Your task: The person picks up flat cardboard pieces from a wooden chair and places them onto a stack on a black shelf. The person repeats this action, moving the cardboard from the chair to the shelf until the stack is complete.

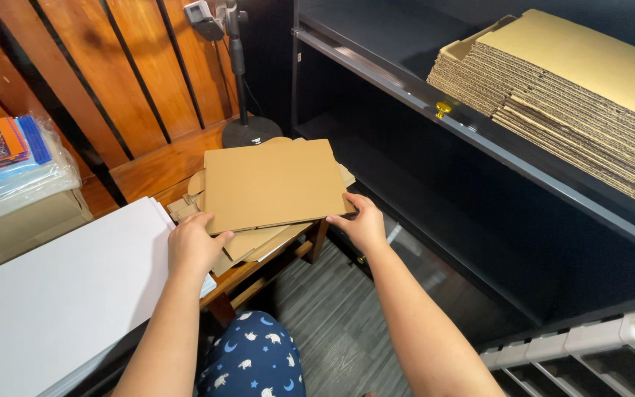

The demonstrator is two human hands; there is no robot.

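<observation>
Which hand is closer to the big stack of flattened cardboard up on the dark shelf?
Right. The right hand grips the flat cardboard sheet at its right edge, nearer the shelf stack; the left hand holds the sheet's opposite corner, farther away.

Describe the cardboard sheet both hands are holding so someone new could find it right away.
Find the low wooden table against the slatted wall, left of the dark shelving unit. A loose pile of flattened cardboard lies on it. The top cardboard sheet is the one: plain brown, rectangular, gripped by the left hand and right hand, unlike the untouched stack of cardboard on the shelf.

Warm, even light (shelves shadowed)
</observation>
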